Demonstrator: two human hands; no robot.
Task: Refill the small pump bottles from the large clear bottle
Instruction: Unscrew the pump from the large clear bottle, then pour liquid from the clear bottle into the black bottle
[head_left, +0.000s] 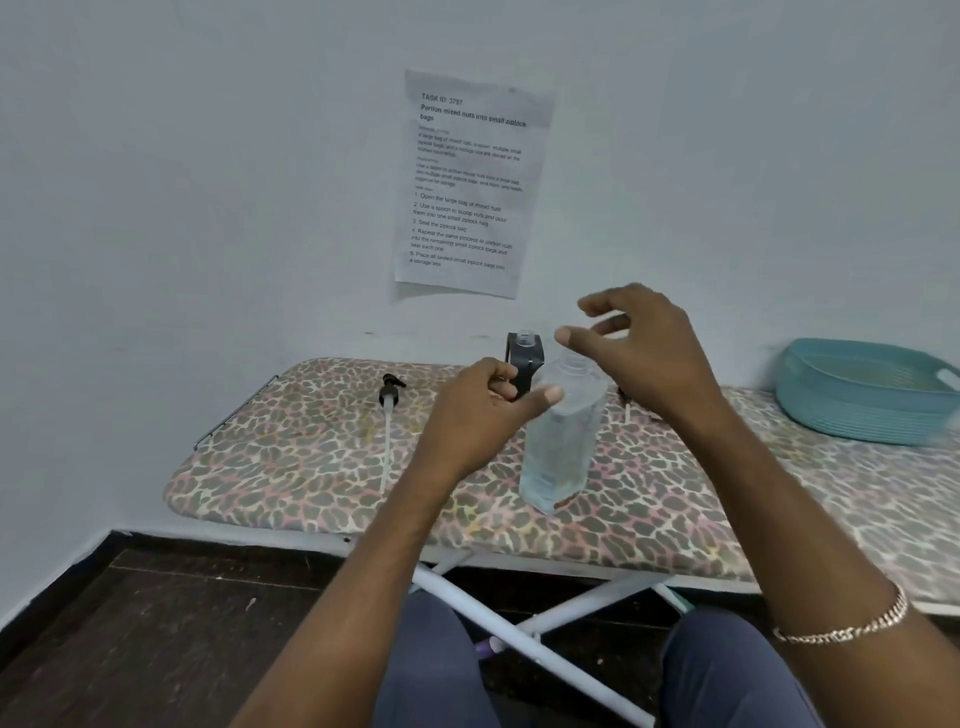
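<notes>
In the head view, the large clear bottle (558, 452) is seen standing upright on the leopard-print ironing board (291, 467), near its front edge, its long axis vertical and its uncapped neck pointed up. Just behind it, a small dark bottle (524, 353) is set upright, also with an open neck. To the left, well apart, a pump head (390, 391) is laid flat, its white tube pointed towards the near edge.

The left hand (467, 410) is held with fingers curled in and thumb stretched to the clear bottle's shoulder; whether anything is enclosed cannot be told. The right hand (649, 353) is spread loosely above the neck, with nothing held. A teal basket (852, 415) is placed at the far right.
</notes>
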